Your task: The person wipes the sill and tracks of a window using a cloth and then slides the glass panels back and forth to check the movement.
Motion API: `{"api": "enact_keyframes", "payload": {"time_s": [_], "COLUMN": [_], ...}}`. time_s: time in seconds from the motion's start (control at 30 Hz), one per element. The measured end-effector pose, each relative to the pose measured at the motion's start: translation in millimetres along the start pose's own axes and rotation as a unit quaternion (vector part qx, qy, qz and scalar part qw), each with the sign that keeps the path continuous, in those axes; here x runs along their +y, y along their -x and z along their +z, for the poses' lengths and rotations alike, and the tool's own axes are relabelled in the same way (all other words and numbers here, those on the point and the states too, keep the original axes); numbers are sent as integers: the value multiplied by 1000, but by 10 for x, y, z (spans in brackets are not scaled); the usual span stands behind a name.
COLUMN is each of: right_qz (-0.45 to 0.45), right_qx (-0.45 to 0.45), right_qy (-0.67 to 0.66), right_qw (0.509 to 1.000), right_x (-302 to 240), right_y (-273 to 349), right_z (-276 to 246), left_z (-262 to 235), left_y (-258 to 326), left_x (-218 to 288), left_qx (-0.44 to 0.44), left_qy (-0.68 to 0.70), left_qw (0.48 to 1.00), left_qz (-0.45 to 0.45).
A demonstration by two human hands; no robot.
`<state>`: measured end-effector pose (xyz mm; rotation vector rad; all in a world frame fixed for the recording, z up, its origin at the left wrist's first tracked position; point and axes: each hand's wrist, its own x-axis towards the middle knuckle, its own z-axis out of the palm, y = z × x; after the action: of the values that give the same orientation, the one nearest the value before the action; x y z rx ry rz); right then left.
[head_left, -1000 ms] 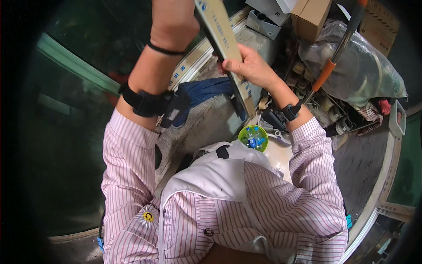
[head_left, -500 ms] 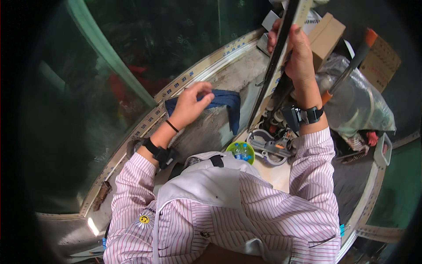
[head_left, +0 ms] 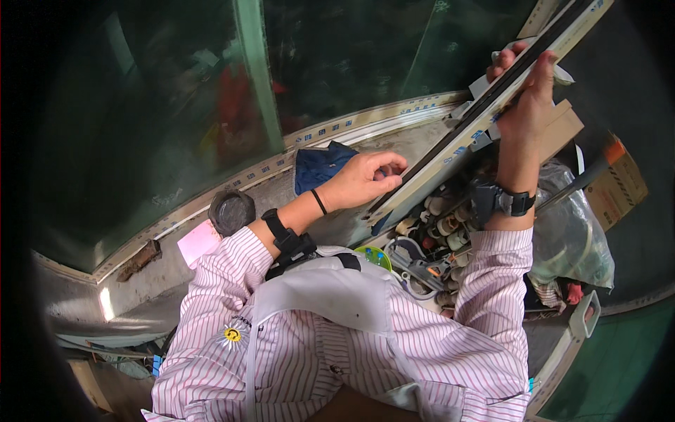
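A long window-frame profile (head_left: pixel 460 148), cream with blue-printed film and a black edge strip, slants from the upper right down to the middle. Wrapped round its upper part is my right hand (head_left: pixel 524 98), fingers on the far side and thumb on the near face. My left hand (head_left: pixel 369 179) is beside the profile's lower end, fingers curled and a gap left between them and the thumb. Whether its fingertips touch the black edge I cannot tell. A dark blue cloth (head_left: pixel 320 165) lies on the ledge behind my left hand.
Framed glass panes (head_left: pixel 176 141) curve along the ledge (head_left: pixel 274 193). On it stand a dark round container (head_left: pixel 232 211) and a pink sheet (head_left: pixel 199 243). Right of the profile are cardboard boxes (head_left: pixel 619 186), a clear plastic bag (head_left: pixel 573 239), an orange-ended tool (head_left: pixel 583 176) and a green bucket (head_left: pixel 376 257).
The profile has tilted further to the right, with my right hand still round it. My left hand has moved right and slightly down, from over the blue cloth to the profile's lower end.
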<state>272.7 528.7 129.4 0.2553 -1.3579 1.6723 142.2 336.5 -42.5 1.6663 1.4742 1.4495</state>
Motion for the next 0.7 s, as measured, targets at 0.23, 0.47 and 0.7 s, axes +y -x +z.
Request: {"api": "enact_keyframes", "payload": {"time_s": [0.23, 0.47, 0.7], "right_qz": [24, 62, 18], "right_qx": [31, -79, 48], "right_qy": [-38, -78, -5], "right_qw": [999, 992, 999], "right_x": [-50, -38, 110], "right_y": [-256, -487, -534], "right_z": [-24, -209, 110], "left_z": [-106, -341, -455], "left_y": [-31, -56, 36], "left_x": [14, 253, 282], "left_qx": [34, -45, -36], "left_qy": [124, 71, 37], "left_qw": [992, 996, 998], "left_qz": [7, -20, -42]}}
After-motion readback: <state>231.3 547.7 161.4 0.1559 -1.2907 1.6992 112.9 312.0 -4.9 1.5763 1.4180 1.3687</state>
